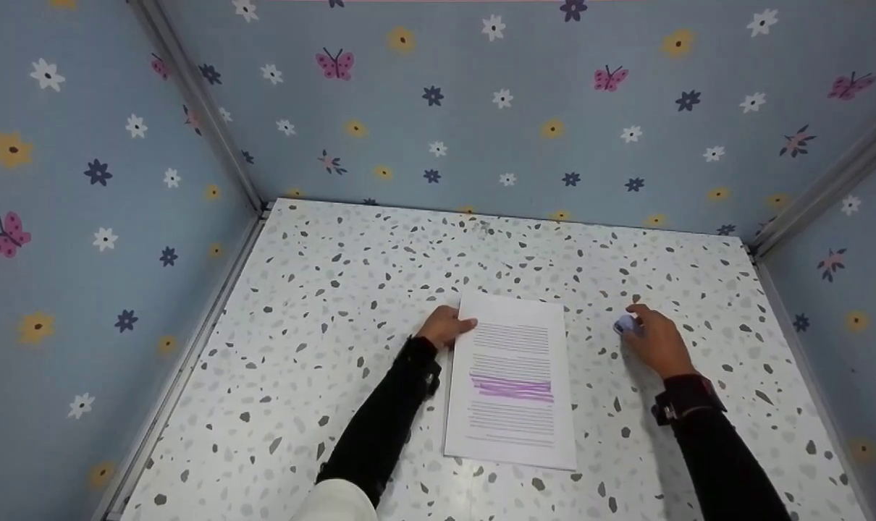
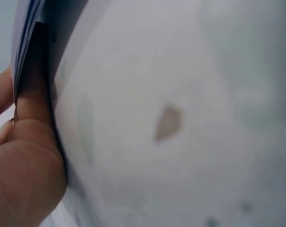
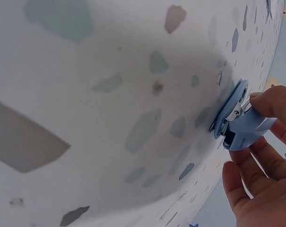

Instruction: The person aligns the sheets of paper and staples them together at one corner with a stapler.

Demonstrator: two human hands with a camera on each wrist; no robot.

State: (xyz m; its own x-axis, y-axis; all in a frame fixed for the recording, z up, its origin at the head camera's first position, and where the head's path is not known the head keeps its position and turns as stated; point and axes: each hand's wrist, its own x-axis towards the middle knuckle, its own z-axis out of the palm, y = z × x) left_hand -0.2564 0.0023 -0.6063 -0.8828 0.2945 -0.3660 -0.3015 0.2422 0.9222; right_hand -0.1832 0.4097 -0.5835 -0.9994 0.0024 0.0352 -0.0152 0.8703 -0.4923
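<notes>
A stack of printed sheets (image 1: 510,311) lies on the speckled table, with purple marker strokes across some of its lines. My left hand (image 1: 444,327) grips the stack's upper left edge, thumb on top and fingers beneath. In the left wrist view the sheets (image 2: 25,45) stand lifted between the thumb and fingers of that hand (image 2: 27,175). To the right of the paper, my right hand (image 1: 659,340) holds a small light blue hole punch (image 3: 242,123) with metal parts. Thumb and fingers pinch its upper part, and its oval base is close to the tabletop.
The white speckled table (image 1: 322,289) has grey and brown flecks. Blue panels (image 1: 474,130) printed with flowers and butterflies enclose it at the back and both sides. Metal posts (image 1: 199,108) run up the corners. A pale rounded shape (image 1: 337,501) overlaps the left sleeve at the bottom.
</notes>
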